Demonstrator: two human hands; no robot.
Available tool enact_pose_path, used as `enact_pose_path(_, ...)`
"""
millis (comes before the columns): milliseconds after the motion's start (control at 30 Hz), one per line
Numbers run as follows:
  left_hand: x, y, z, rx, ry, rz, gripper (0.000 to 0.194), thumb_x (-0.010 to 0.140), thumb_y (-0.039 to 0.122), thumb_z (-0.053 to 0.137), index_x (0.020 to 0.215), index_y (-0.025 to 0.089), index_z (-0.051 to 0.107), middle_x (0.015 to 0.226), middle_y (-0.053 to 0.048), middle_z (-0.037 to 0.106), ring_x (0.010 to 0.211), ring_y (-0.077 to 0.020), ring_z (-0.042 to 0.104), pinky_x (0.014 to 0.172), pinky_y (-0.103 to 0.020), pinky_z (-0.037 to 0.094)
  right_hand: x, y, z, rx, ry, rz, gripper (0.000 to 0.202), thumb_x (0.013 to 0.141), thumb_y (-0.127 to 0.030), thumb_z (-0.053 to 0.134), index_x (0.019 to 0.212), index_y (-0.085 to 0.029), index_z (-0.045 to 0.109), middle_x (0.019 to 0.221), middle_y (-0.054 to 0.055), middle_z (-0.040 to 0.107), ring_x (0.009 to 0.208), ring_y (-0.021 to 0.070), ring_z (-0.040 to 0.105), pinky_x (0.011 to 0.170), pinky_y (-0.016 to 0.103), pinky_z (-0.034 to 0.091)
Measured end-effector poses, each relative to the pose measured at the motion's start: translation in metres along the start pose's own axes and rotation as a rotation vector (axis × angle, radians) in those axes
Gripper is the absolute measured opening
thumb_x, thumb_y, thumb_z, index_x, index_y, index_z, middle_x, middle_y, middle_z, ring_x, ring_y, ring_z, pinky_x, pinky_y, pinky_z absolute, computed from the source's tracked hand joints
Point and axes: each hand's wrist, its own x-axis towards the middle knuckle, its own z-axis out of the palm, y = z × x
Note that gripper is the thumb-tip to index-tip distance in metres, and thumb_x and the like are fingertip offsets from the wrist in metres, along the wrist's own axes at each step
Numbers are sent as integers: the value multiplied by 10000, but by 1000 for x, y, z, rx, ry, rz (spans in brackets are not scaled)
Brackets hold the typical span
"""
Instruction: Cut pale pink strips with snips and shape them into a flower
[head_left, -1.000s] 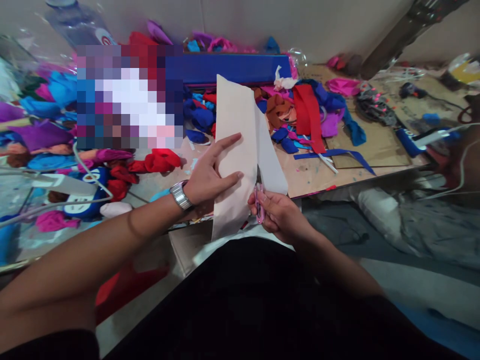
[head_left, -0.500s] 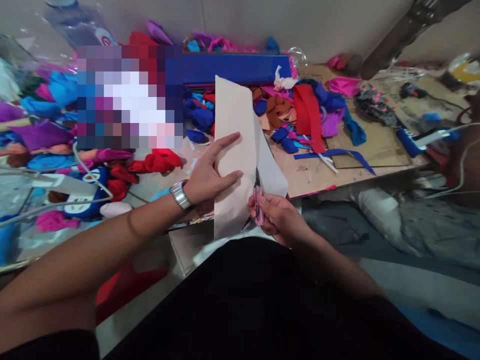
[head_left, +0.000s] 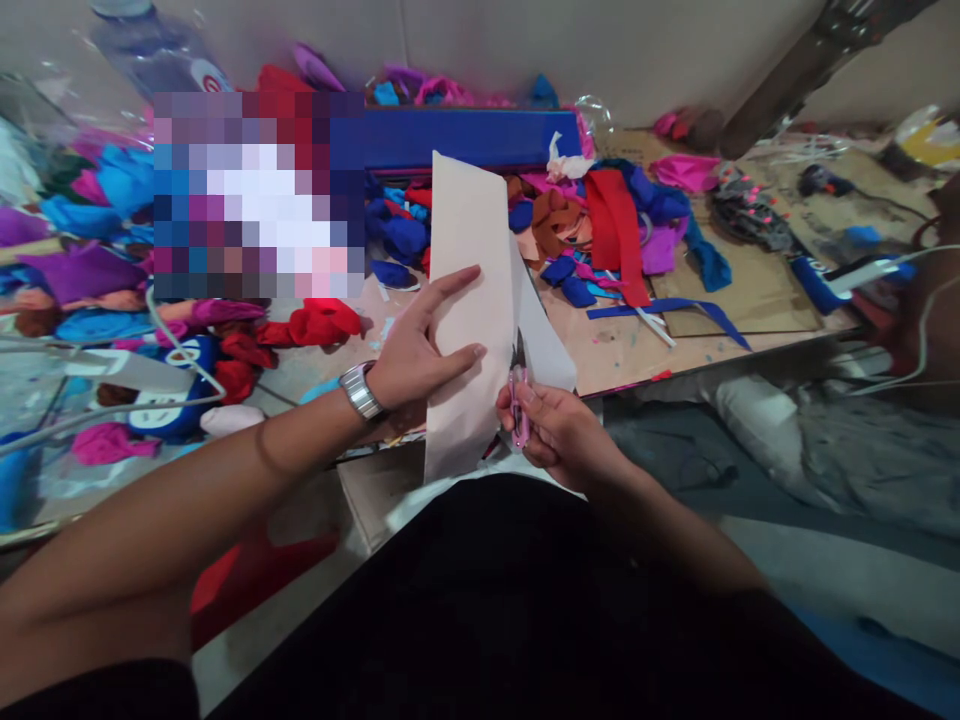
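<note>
A long, pale cream sheet, paper or stiff cloth, lies across the table's front edge, its near end hanging toward my lap. My left hand rests on its left side with thumb and forefinger stretched apart on top; the other fingers are partly hidden. At the sheet's right edge, my right hand is closed around small scissors with pink handles. Their dark blades point away from me, between the sheet and a whiter flap on its right. The blade tips are hard to make out.
Crumpled coloured scraps lie behind the sheet, with more at the left. A long blue box stands at the back. Blue-and-white devices with cables flank the work, one left, one right. A pixelated patch hides part of the table.
The scissors have shifted very slightly, and their blades look a little wider apart. The sheet's right edge has moved slightly right. My left hand stays in place.
</note>
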Motion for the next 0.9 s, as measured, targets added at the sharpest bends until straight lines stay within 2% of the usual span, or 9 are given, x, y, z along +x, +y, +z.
enact_pose_path(233,0,1,0,13,-1,12,871,833,578,845,1572,263,509,1588,-131,564,1469,-338,554,1259,-510,469,3,-1,-4,-22,-18,-22,351,950,-504,739,976,-158,687,804,-27,660,373,-10,332,366,197,198)
enact_pose_path(567,-1,2,2,-1,-1,-7,869,827,589,845,1558,255,514,1591,-132,557,1474,-345,544,1278,-505,439,5,0,-1,-18,0,-32,382,907,-512,788,935,-153,661,778,-41,652,370,-15,343,365,187,171)
enact_pose_path(700,0,-1,2,-50,35,-30,816,843,596,827,1533,275,531,1565,-120,575,1461,-339,552,1279,-510,433,5,3,-3,-17,-12,-28,370,926,-510,771,900,-161,649,778,-36,650,379,-14,320,373,196,187)
enact_pose_path(900,4,-9,-1,-70,126,-83,667,888,567,794,1465,298,592,1522,-90,617,1422,-306,588,1242,-493,478,3,8,-1,-4,-8,12,387,921,-524,777,976,-150,691,757,-36,616,392,-4,308,367,204,140)
